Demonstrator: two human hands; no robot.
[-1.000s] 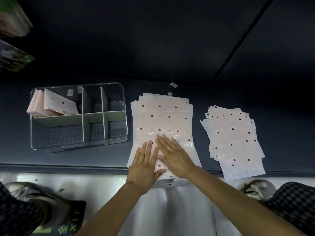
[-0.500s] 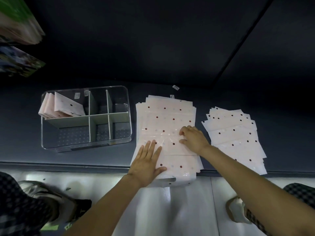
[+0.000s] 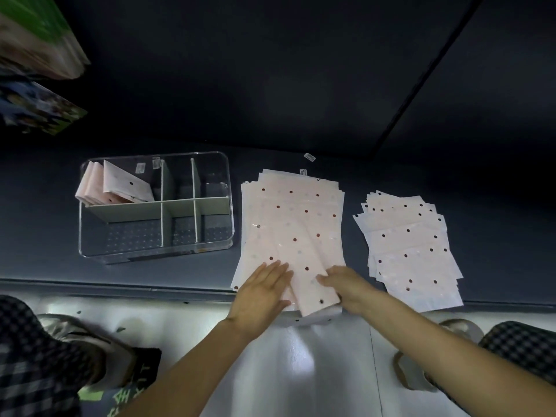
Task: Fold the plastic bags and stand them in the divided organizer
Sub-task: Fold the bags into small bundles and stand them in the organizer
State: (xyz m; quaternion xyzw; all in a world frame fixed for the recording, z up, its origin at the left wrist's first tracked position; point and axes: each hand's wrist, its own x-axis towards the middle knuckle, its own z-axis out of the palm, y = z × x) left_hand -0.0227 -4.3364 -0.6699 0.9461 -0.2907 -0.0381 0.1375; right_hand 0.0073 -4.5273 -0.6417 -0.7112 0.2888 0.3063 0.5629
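A stack of pink dotted plastic bags (image 3: 296, 206) lies flat on the dark shelf, in the middle. The top bag (image 3: 304, 260) is folded over into a slanted strip that reaches the shelf's near edge. My left hand (image 3: 260, 291) presses flat on the stack's near left part, beside the strip. My right hand (image 3: 346, 284) grips the strip's near right edge with curled fingers. The clear divided organizer (image 3: 90, 251) stands to the left. Several folded bags (image 3: 120, 185) lean in its back left compartment.
A second, fanned stack of dotted bags (image 3: 412, 251) lies to the right. A small label (image 3: 310, 157) sits behind the middle stack. The shelf's front edge (image 3: 120, 285) runs below the organizer. Coloured packs (image 3: 36, 40) hang at the top left. Shoes stand on the floor below.
My right hand has pulled the top bag's edge from the stack's middle towards me, folding it into a strip. My left hand has stayed pressed on the stack's near left.
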